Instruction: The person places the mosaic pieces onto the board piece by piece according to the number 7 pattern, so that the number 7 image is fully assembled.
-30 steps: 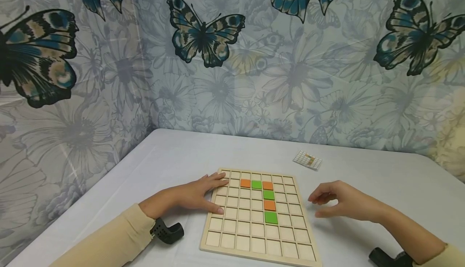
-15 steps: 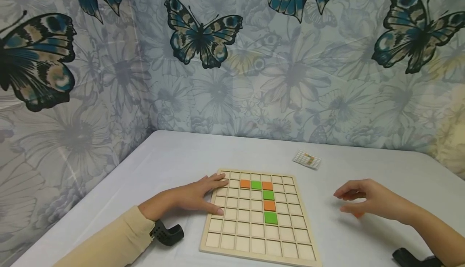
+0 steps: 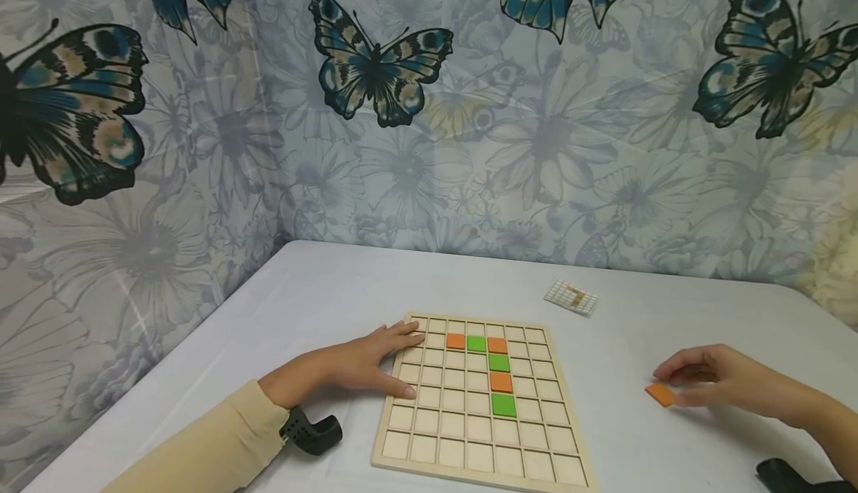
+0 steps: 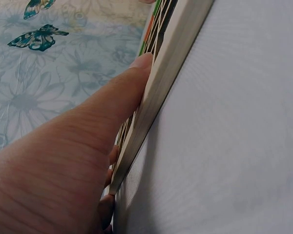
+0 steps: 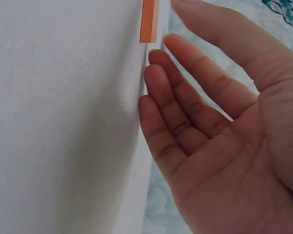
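A wooden grid board (image 3: 450, 424) lies on the table, its square cells bordered by thin ridges. Several green and orange tiles sit in it, among them a green tile (image 3: 503, 405) and an orange tile (image 3: 500, 382). My left hand (image 3: 362, 361) rests on the board's left edge with fingers spread; in the left wrist view the thumb (image 4: 122, 92) touches the rim. Off to the right, a loose orange tile (image 3: 660, 395) lies on the tablecloth. Beside it is my right hand (image 3: 727, 381), its fingers loosely bent and apart from the tile in the right wrist view.
A small printed card (image 3: 571, 297) with a grid pattern lies behind the board on the white tablecloth (image 3: 375, 277). Fabric with butterflies and flowers hangs behind the table (image 3: 415, 188) and along its left side.
My right hand has moved right, away from the board, to the loose orange tile, which now shows in front of the fingers. My left hand stays on the board's edge.
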### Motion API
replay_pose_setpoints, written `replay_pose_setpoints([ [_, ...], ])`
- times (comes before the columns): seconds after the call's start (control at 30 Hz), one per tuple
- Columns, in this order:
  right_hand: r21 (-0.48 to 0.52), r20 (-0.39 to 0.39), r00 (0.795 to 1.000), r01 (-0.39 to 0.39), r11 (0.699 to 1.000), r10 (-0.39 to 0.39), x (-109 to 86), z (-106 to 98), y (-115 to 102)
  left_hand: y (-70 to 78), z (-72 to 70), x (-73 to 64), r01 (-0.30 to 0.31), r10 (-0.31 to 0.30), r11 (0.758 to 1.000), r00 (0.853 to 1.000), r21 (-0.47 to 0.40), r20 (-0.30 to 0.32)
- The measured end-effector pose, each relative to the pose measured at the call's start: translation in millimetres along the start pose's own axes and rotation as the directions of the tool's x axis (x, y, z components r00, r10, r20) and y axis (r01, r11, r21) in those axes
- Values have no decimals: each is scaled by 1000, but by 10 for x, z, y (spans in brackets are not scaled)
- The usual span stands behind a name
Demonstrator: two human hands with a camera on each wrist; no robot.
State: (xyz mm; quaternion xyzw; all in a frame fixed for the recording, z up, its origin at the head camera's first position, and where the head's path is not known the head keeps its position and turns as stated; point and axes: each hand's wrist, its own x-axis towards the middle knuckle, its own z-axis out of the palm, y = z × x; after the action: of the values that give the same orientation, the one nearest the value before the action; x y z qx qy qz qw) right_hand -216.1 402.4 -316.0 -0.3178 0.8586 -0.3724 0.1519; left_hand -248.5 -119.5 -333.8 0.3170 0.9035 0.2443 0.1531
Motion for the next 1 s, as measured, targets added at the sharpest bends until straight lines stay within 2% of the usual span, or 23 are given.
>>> replay_pose_setpoints([
  [0.23,17,34,997,75,997,-75,19,30,52,-2,2,-8,-3,3,1000,1000,-2,0],
  [0.43,-48,4,995,100,994,-100,16,41,66,-4,-1,-3,-14,14,1000,1000,-5,1],
  [0.8,-154,-47,999,3,988,-10,8,69,16,7,3,4,-10,10,1000,1000,2,1],
  [1.0,-162,-64,997,-61,985,51,26,85,-35,14,4,0,-8,8,1000,1000,-1,-3],
])
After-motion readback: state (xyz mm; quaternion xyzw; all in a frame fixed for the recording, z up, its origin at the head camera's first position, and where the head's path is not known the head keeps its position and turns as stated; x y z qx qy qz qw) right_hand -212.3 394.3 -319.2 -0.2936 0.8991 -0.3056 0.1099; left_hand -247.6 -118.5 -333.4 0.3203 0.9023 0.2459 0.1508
